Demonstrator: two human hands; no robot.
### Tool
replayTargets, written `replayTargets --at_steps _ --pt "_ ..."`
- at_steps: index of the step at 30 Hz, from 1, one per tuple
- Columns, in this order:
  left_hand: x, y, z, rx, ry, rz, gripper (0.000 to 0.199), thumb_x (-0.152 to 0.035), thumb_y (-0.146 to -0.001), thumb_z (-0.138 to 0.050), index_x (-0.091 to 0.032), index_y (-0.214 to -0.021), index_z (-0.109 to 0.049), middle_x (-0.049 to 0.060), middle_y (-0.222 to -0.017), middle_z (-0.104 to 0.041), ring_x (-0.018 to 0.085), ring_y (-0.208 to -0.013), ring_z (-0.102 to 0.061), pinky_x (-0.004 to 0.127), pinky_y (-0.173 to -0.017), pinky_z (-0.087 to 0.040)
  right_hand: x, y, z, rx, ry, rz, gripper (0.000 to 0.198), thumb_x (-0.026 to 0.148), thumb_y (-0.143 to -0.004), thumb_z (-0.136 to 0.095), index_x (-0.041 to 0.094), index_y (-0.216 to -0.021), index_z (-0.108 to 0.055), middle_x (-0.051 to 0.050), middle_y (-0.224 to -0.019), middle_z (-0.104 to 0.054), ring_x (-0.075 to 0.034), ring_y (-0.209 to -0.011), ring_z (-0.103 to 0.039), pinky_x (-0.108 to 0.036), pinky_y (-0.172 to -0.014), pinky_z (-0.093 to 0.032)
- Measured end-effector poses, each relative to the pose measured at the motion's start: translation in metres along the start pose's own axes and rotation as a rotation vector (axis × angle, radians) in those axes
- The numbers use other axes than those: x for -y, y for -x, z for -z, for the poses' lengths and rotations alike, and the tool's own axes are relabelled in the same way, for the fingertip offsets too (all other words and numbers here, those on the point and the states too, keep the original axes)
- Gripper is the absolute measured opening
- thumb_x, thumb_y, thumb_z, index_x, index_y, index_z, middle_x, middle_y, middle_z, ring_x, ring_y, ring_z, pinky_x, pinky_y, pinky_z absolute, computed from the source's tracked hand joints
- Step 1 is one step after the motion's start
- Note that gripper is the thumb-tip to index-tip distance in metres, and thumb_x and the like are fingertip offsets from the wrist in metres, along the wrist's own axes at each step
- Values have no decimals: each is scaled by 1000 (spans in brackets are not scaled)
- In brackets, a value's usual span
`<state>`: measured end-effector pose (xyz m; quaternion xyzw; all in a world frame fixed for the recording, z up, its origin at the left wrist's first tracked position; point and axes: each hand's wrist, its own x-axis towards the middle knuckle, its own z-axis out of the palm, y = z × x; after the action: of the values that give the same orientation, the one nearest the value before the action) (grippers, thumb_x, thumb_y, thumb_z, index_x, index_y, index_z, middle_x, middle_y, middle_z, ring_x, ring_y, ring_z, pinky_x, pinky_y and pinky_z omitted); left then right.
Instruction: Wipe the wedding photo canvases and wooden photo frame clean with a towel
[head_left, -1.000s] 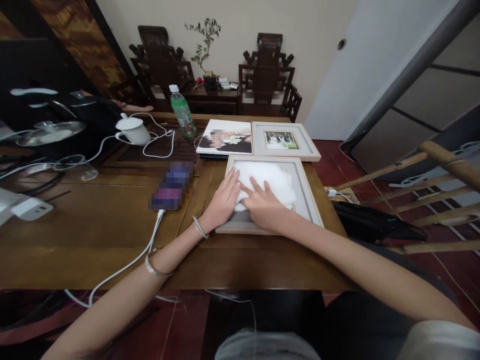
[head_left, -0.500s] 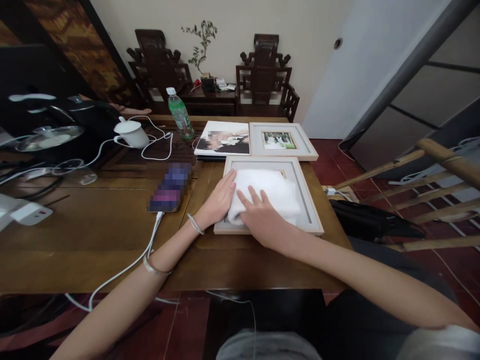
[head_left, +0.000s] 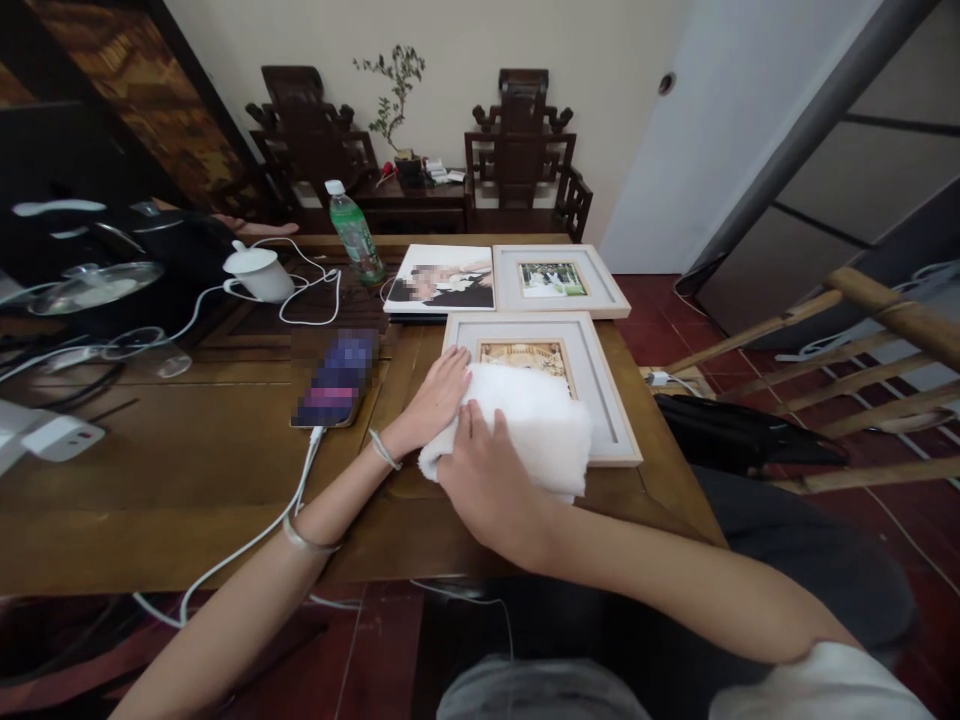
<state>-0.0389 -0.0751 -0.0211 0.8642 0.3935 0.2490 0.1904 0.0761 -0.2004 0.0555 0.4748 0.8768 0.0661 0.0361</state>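
Note:
A picture frame [head_left: 616, 410] with a pale wood border and a grey mat lies flat near the table's right end, a sepia-toned picture partly showing in its middle. Across its lower part is a folded white cloth [head_left: 547, 430], hanging over the near edge. My right hand [head_left: 491, 480] presses on the cloth's left part, its fingers bent over the fabric and the thumb hidden. My left hand [head_left: 439, 395] rests on the frame's left edge, fingers stretched out and lying flat, their tips beside the cloth.
Behind lie a second frame [head_left: 609, 285] and a photo panel [head_left: 442, 255]. A green-labelled bottle [head_left: 355, 235], a lidded white cup [head_left: 262, 275] and a charging phone [head_left: 337, 380] stand or lie leftward. White cables cross the table [head_left: 225, 500]. A bamboo chair [head_left: 892, 310] is at right.
My right hand has drawn the white cloth toward me and slightly left, over the frame's near edge. More of the picture is uncovered. My left hand has stayed at the frame's left edge.

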Motion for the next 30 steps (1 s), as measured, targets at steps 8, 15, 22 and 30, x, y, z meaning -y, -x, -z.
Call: replayTargets --at_steps 8,15,22,30 --pt "-17 3 2 0 -90 5 62 -46 -99 -27 -3 -143 -37 18 -151 -37 27 -146 -20 44 -121 -17 -45 52 -13 -15 113 -100 23 14 -87 -55 12 -98 -75 -27 -134 -54 -40 -125 -51 -58 -98 -45" --pt "-17 0 0 -5 -129 8 58 -44 -97 -30 -7 -141 -41 16 -151 -39 28 -146 -21 48 -120 -18 -81 96 -20 -16 228 -159 20 13 -83 -59 12 -94 -76 -27 -133 -55 -41 -124 -52 -56 -96 -45" --pt "-18 2 -3 -66 -131 12 53 -38 -98 -28 -8 -140 -43 15 -149 -42 28 -145 -25 50 -119 -22 -31 39 -19 -108 114 -21 26 17 -91 -50 10 -100 -74 -27 -133 -56 -37 -125 -51 -56 -101 -42" --pt "-15 4 -3 -46 -170 -19 53 -36 -97 -31 -7 -139 -44 17 -149 -41 30 -144 -25 51 -118 -23 -52 60 -38 -264 102 7 19 16 -86 -56 12 -85 -75 -25 -136 -53 -36 -128 -48 -54 -106 -40"
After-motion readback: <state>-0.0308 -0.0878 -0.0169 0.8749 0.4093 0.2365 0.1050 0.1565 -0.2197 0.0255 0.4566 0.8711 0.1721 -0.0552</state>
